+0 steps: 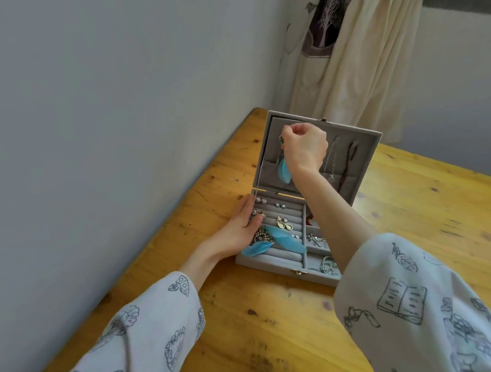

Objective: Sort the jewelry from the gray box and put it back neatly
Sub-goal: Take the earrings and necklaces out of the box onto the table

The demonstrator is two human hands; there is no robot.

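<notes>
Open gray velvet jewelry box (266, 267) at frame centre on yellow pine table (260, 327).
R hand (305, 149), fingers curled, pinches a blue feather earring (283, 170) up against the raised lid (363, 174). L hand (236, 230), fingers straight, rests on box's left edge beside a second blue feather earring (287, 239) lying over the ring rolls w/ small studs.

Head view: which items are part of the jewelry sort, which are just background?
In the job: gray box; feather earring pinched by right hand; feather earrings on ring rolls by left hand; stud earrings; necklaces in lid.
Background: wooden table; hanging cream garment; wall.
</notes>
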